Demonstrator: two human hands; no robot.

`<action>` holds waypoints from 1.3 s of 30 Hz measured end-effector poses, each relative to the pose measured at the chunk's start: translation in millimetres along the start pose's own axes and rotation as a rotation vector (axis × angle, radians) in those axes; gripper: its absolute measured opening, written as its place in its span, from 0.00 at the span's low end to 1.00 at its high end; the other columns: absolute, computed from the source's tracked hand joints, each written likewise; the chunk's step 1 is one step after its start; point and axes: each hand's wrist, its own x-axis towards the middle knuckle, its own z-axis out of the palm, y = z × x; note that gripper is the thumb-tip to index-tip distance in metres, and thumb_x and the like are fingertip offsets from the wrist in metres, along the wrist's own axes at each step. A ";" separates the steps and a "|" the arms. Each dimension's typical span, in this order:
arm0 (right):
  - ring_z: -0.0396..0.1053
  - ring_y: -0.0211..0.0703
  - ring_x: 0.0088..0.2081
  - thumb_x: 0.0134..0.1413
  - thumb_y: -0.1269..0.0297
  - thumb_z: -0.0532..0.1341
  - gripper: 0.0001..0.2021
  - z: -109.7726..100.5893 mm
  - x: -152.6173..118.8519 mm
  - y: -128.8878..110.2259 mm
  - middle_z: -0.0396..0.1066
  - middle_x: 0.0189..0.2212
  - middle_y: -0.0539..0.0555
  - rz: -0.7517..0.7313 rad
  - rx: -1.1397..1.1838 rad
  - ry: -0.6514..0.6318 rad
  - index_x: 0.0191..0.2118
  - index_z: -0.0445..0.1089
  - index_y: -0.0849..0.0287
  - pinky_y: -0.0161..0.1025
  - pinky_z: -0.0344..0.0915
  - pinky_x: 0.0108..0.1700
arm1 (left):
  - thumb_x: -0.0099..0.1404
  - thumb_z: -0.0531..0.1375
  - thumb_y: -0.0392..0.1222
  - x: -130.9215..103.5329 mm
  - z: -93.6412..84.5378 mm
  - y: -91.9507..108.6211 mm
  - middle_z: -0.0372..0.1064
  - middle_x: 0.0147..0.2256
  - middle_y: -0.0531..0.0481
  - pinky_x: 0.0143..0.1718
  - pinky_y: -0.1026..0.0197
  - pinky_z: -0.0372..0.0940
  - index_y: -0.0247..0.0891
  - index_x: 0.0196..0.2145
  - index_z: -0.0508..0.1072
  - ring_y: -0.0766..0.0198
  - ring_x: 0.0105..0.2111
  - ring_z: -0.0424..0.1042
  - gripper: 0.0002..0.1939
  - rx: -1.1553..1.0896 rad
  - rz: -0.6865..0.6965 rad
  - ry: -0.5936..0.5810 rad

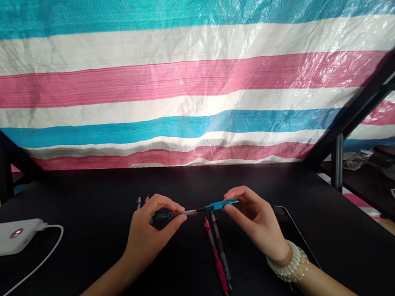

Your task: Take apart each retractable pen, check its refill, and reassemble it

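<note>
A pen with a blue grip [217, 205] is held level above the black table between both hands. My left hand [155, 220] pinches its clear barrel end between thumb and fingers. My right hand [252, 213] pinches the blue grip near the tip, thumb below and fingers above. Between the hands the thin refill shows. Below, on the table, a red pen [217, 261] and a grey pen [221, 251] lie side by side. Behind my left hand the ends of a grey pen [138, 202] and a pink pen [146, 199] peek out.
A white power bank [9, 238] with a white cable [43, 270] lies at the left of the black table [92, 192]. A dark phone or tablet [294, 232] is partly behind my right hand. Black frame bars and a striped sheet [176, 79] stand behind.
</note>
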 end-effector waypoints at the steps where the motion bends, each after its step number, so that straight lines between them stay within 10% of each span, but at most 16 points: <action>1: 0.70 0.45 0.40 0.58 0.64 0.65 0.05 0.4 -0.8 0.2 0.70 0.36 0.52 -0.027 -0.023 -0.011 0.39 0.70 0.54 0.42 0.67 0.44 | 0.57 0.67 0.40 -0.4 0.8 -0.1 0.77 0.32 0.50 0.42 0.57 0.67 0.43 0.30 0.73 0.57 0.34 0.76 0.06 0.026 0.028 0.003; 16: 0.73 0.49 0.47 0.64 0.70 0.57 0.06 4.5 -4.0 -0.8 0.75 0.40 0.54 -0.156 -0.150 -0.137 0.43 0.65 0.52 0.45 0.67 0.50 | 0.54 0.68 0.38 -1.9 2.2 -3.3 0.78 0.31 0.52 0.56 0.49 0.57 0.46 0.28 0.76 0.55 0.34 0.75 0.05 0.102 0.101 0.034; 31: 0.69 0.42 0.29 0.64 0.64 0.59 0.02 3.5 -5.6 3.6 0.70 0.28 0.51 -0.103 -0.298 -0.109 0.40 0.67 0.54 0.38 0.64 0.33 | 0.58 0.67 0.37 -2.1 3.8 -7.9 0.79 0.32 0.53 0.51 0.55 0.62 0.44 0.30 0.74 0.59 0.34 0.76 0.05 0.152 0.233 0.013; 39: 0.62 0.41 0.26 0.68 0.59 0.54 0.16 4.1 -5.6 -0.1 0.63 0.23 0.50 -0.142 -0.348 -0.153 0.28 0.66 0.55 0.38 0.58 0.29 | 0.56 0.68 0.37 -3.9 3.9 -3.8 0.79 0.32 0.50 0.39 0.58 0.68 0.44 0.29 0.76 0.57 0.33 0.77 0.04 0.050 0.132 -0.028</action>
